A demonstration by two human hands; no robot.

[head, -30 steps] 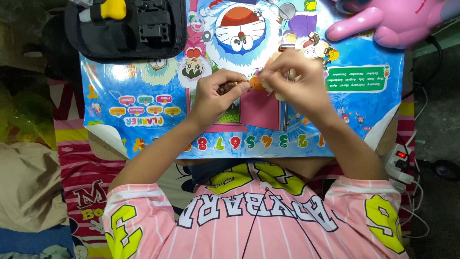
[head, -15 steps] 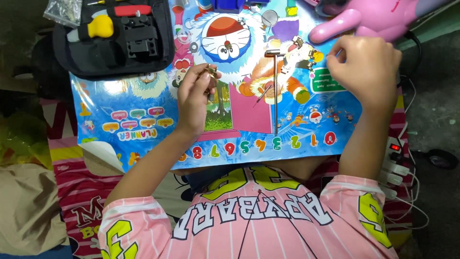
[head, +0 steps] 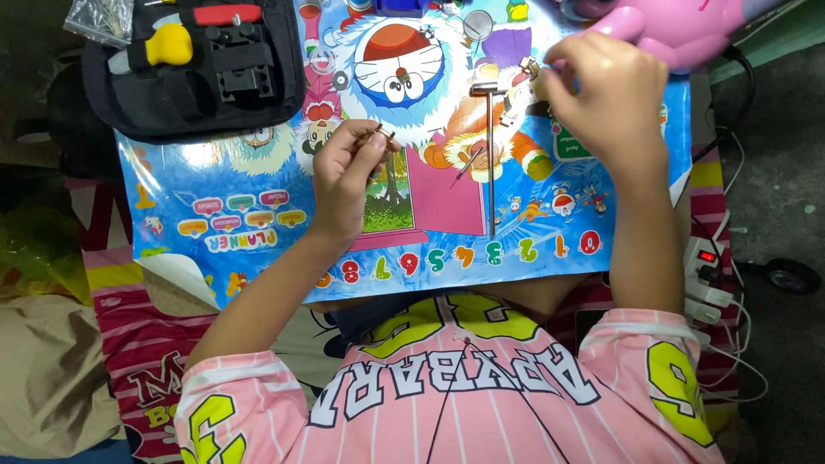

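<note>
Parted since a second ago, when joined at mat centre. Now holding a thin metal pin (head: 379,133) in a fingertip pinch of the left hand (head: 346,176), just at 9 o'clock of mat centre, pin tip raised off the mat (head: 258,215). Gone up toward 1 o'clock with the right hand (head: 606,94), fingertips pressed together over a small metal part (head: 531,67) near the mat's top edge; cannot tell whether gripped or only touched.

Likely risks, judged from this:
- Could drop the pin from so light a pinch, then lose it against the busy cartoon print.
- Might roll the hammer (head: 490,155), lying loose at centre with head toward 12, if brushed by the right forearm.
- Could knock the slim pick (head: 468,165) beside it off toward 6 and into the lap.
- Could snag the cords by the power strip (head: 709,279) at 4 o'clock with the right elbow.

Counted: one pin, one small part, one hammer, one pick, one mat on the table. Further out: one black case (head: 206,64) at 10 o'clock, open, with one yellow tool (head: 168,43) inside; one clear bag (head: 101,17) at its far corner; one pink toy (head: 679,30) at 1 o'clock; one power strip.
</note>
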